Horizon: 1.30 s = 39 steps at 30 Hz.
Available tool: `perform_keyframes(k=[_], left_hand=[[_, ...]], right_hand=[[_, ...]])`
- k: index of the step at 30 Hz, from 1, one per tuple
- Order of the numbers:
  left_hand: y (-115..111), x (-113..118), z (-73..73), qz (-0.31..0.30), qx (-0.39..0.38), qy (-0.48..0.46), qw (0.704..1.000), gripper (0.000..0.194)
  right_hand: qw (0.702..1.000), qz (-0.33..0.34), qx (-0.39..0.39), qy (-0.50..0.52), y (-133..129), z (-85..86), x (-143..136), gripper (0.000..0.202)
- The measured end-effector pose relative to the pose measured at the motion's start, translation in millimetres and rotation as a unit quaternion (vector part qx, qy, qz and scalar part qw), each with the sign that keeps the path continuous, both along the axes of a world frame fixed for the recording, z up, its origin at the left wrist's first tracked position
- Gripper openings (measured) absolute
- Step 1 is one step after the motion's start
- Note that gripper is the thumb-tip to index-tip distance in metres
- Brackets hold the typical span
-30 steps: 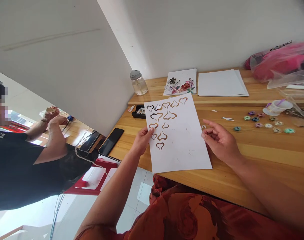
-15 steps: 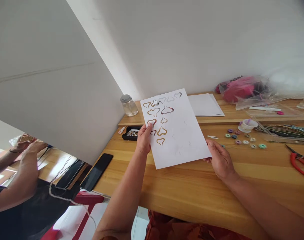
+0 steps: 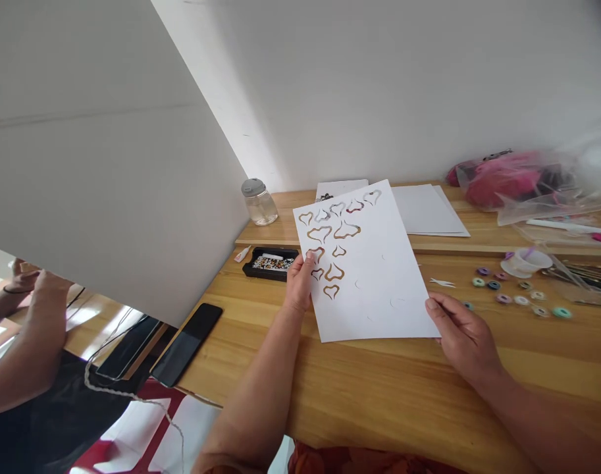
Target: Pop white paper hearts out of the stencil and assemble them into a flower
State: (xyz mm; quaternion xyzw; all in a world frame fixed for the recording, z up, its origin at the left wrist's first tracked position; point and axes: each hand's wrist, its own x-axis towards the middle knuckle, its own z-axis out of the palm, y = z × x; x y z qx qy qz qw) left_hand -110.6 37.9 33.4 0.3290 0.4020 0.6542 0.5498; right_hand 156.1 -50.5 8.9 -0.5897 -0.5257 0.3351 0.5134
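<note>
A white sheet of paper (image 3: pixel 389 283) is held up over the desk, tilted, between both my hands. Several curvy heart-shaped outlines are cut through its left and upper part, and the wood colour shows through the slits. My left hand (image 3: pixel 300 280) pinches the sheet's left edge, thumb on top beside a heart. At the lower right corner my right hand (image 3: pixel 463 332) grips the paper with the thumb over it. The fingers under the sheet are hidden. Left of my left hand lies a black tray (image 3: pixel 251 270) of small beads.
A jar (image 3: pixel 261 205), a phone (image 3: pixel 187 343) and a small tube (image 3: pixel 242 254) are at the left. To the right are thread bobbins (image 3: pixel 502 298), a white cup (image 3: pixel 522 264), small scissors (image 3: pixel 442 282) and plastic bags (image 3: pixel 532 181). A co-worker's arm (image 3: pixel 38 336) shows beyond the partition (image 3: pixel 97 164).
The view has shifted a little, and the sheet with both hands sits further right in it. The paper is tilted slightly differently. Both hands keep their hold.
</note>
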Motion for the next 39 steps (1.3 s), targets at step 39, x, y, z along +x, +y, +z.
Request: perform_keyframes(k=[39], left_hand=[[-1.8, -5.7, 5.1, 0.009, -0.019, 0.026, 0.999, 0.04]], right_hand=[[0.999, 0.021, -0.043, 0.015, 2.0, -3.8, -3.5, 0.035]])
